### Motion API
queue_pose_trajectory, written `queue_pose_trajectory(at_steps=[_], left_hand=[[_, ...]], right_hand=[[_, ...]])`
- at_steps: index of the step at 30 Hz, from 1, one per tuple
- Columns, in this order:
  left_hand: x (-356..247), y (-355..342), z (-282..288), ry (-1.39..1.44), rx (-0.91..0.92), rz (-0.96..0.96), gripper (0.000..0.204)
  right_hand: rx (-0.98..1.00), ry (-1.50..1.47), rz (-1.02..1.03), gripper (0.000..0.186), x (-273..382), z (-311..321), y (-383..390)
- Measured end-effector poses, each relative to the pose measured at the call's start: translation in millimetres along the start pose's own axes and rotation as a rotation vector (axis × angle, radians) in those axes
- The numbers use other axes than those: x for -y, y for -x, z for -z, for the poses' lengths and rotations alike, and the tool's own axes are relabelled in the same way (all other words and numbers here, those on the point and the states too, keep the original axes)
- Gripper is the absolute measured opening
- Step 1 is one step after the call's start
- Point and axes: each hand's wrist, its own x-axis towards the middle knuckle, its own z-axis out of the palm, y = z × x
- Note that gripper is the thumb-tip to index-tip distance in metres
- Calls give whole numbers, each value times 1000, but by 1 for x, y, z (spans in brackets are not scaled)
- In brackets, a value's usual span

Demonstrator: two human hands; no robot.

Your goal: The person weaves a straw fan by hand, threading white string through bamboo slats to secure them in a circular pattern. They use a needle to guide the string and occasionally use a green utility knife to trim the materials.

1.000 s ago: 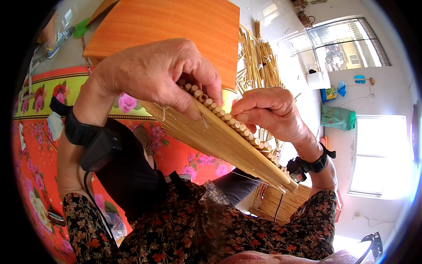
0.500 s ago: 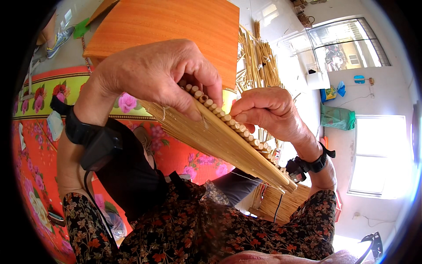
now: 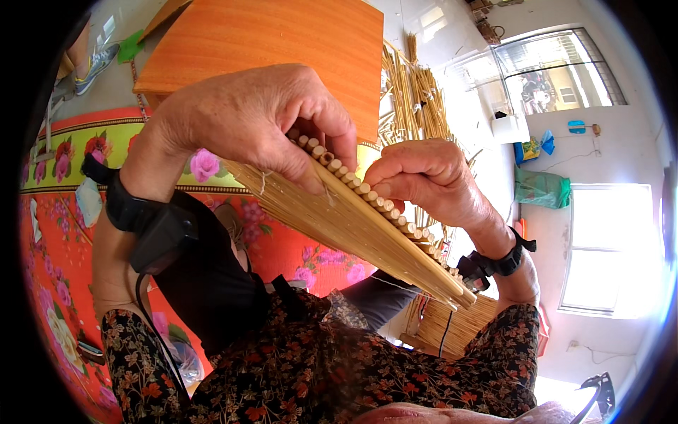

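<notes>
A mat of straw-coloured reed stalks (image 3: 346,230) slants across the middle of the head view, held up in front of my body. Along its upper edge the round cut ends show in a row. My left hand (image 3: 258,120) clasps the upper left end, thumb on the near face and fingers curled behind. Beside the row of ends, my right hand (image 3: 432,180) has thumb and forefinger pressed together right at the edge. Whatever is in that pinch is too small or hidden to tell. A thin thread hangs from the mat's lower right end.
An orange wooden table (image 3: 275,42) stands just beyond my hands. Bundles of loose reed stalks (image 3: 424,102) lie on the floor to its right. Red flowered floor covering (image 3: 53,233) spreads at left. Another person's shoe (image 3: 97,68) is at far left. More reed matting (image 3: 455,325) lies low right.
My right hand has shifted very slightly left along the row of stalk ends, still pinched. My left hand and the mat look unmoved.
</notes>
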Motion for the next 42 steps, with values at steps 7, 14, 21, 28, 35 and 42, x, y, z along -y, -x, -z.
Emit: queue_pose_trajectory(at_steps=[7,14,21,28,35,42], left_hand=[[-1,-1,0,-9,-8,25,34],[6,-19,5,29,-44,44,31],[17,-30,7,55,-62,32,29],[20,-30,10,40,-63,13,29],[18,-27,11,41,-73,8,29],[22,-29,12,43,-56,-15,29]], right_hand=[[-5,72,70,10,-4,1,1],[-27,122,27,15,-24,15,8],[6,-34,-49,14,-54,30,2],[51,-164,-73,15,-57,34,-2],[60,54,-86,14,-38,35,-2],[33,38,-115,11,-34,34,0]])
